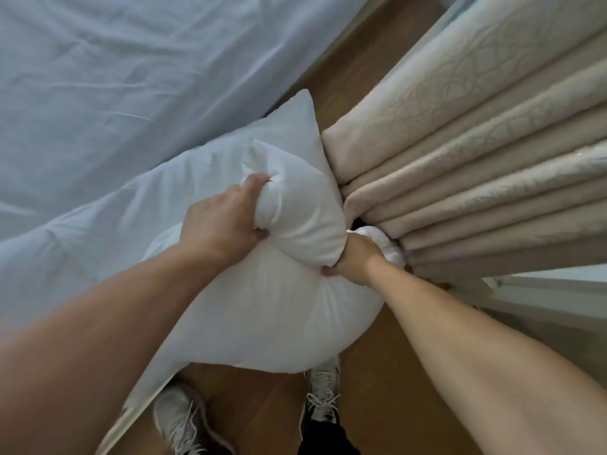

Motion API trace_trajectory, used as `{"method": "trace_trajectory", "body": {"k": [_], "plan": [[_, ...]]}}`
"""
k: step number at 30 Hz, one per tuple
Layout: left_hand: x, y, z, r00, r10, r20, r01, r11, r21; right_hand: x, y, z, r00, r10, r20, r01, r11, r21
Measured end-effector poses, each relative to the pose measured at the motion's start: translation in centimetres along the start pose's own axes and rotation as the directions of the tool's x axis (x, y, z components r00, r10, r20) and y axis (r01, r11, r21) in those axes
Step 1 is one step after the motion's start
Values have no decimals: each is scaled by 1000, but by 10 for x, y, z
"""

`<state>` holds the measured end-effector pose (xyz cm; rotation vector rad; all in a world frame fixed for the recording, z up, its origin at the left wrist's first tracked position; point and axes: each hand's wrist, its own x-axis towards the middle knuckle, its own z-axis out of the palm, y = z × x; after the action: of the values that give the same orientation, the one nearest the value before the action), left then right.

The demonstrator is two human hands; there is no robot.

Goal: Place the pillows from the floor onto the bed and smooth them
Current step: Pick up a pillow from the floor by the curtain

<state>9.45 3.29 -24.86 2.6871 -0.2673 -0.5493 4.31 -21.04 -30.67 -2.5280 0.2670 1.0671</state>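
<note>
Two pillows (279,290) in view, or so it seems: one large white one gripped in mid-air over the wooden floor (377,405), between the bed (98,93) at 10 o'clock and the curtain (460,159) at 2 o'clock; a second white bulge (384,241) just behind the right wrist, possibly another pillow, too hidden to be sure. Left hand (220,221) clenched on the pillow's upper fold, thumb dug deep into the filling. Right hand (353,257) clenched on a bunched pinch of the cover at 3 o'clock. Two shoes (322,399) at 6 o'clock, directly under the load.

Risks, as judged from here: bunched cover slipping from the right pinch, dropping that end back to the floor; pillow corner brushing the curtain folds on the swing toward 10 o'clock and dragging them along; deep creases from both grips left to smooth out once on the bed.
</note>
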Motion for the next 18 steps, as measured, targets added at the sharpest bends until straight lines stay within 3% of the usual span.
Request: {"method": "trace_trajectory", "body": {"k": [5, 10, 13, 15, 17, 18], "plan": [[-31, -24, -125, 999, 13, -48, -8, 996, 90, -89, -96, -73, 997, -26, 69, 18, 994, 107], [-60, -78, -325, 972, -40, -232, 70, 990, 125, -151, -266, -159, 967, -243, 75, 198, 905, 378], [-76, -112, -438, 881, -104, -461, 216, 957, 196, -168, -372, -207, 932, -361, 10, 289, 764, 577], [-90, -141, -491, 753, -158, -638, 359, 912, 197, -165, -441, -230, 913, -405, -54, 346, 697, 628], [-106, -176, -509, 678, -259, -688, 461, 879, 123, -150, -498, -242, 899, -409, -158, 426, 732, 531], [-114, -194, -503, 691, -328, -645, 491, 867, 85, -139, -519, -245, 892, -403, -203, 451, 794, 407]]}}
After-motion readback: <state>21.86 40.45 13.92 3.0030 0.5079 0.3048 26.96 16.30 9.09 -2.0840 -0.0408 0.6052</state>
